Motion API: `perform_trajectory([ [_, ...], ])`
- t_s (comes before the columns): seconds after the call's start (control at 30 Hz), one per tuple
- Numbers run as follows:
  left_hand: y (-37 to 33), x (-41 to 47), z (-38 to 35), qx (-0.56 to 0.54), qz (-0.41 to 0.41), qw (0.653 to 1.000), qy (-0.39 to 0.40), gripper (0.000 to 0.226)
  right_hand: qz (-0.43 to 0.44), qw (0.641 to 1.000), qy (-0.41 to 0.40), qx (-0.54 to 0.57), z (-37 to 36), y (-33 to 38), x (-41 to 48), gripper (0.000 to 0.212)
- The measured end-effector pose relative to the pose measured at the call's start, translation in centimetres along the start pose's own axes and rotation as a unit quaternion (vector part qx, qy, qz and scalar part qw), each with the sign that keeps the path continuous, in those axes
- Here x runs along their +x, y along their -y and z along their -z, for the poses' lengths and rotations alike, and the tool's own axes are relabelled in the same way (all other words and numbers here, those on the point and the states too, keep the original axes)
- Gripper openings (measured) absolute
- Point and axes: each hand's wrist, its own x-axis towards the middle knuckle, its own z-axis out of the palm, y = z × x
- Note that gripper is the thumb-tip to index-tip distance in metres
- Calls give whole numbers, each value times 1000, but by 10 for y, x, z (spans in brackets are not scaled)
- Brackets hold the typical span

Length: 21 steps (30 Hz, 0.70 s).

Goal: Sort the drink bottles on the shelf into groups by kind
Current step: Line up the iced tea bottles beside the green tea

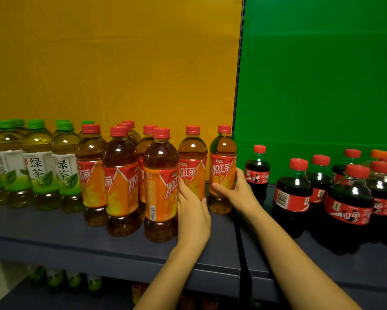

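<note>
Shelf board [53,229], grey-blue, lies nearest, crossed by a black post [241,238]. Just left of the post, the left hand [193,211] curls its fingers round the lower half of an iced tea bottle [192,166], thumb on the side facing the post. Closer to the post, the right hand [237,189] grips a second iced tea bottle [222,166], thumb laid across its label. Both stand upright on the board at the post-side edge of the other iced tea bottles [121,175]. The low grips look meant for sliding them in toward that group, away from the cola side.

These bottles are clear plastic, amber inside, red-capped, wrapped in red and orange. Furthest left of the post stand green tea bottles [38,171], green-capped and pale. Right of the post stand cola bottles [349,198], shorter and dark; one stray cola bottle [257,173] stands alone just beside the post. Behind, a yellow panel [121,63] hangs left of the post, a green panel [322,74] right.
</note>
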Motion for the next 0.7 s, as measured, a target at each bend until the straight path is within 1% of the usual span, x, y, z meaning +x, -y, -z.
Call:
perform_trajectory([
  [0.13, -2, 13, -1, -19, 42, 998, 31, 80, 11, 1000, 2, -4, 2, 1, -4, 72],
  [0.33, 2, 33, -9, -59, 87, 993, 52, 79, 27, 1000, -4, -16, 2, 3, -8, 75],
  [0.7, 11, 47, -18, -89, 91, 990, 52, 78, 44, 996, -38, -73, -7, -4, -6, 78],
])
